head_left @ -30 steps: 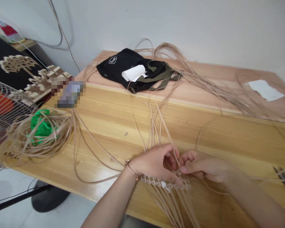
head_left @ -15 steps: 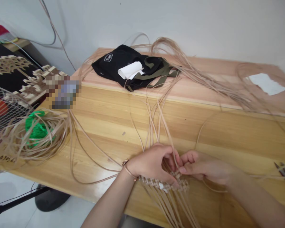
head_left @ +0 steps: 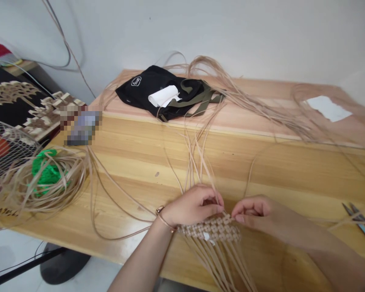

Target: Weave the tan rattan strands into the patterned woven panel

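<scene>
A small woven cane mat [head_left: 211,230] lies at the near edge of the wooden table [head_left: 261,162], with loose strands trailing off the edge below it. My left hand [head_left: 191,207], a thin bracelet on its wrist, rests on the mat's upper left with its fingers curled and pinching cane strands [head_left: 197,162] that run away across the table. My right hand [head_left: 255,213] is closed at the mat's upper right corner, fingertips pinched on a strand there. The two hands sit a little apart.
A coil of cane around a green bundle [head_left: 47,174] lies at the left. A black bag [head_left: 158,91] with rolled white paper sits at the back on a pinkish board, and a white sheet [head_left: 328,108] lies far right. Scissors [head_left: 360,225] poke in at the right edge.
My hands have drawn slightly apart, uncovering more of the woven mat. The view has shifted a little.
</scene>
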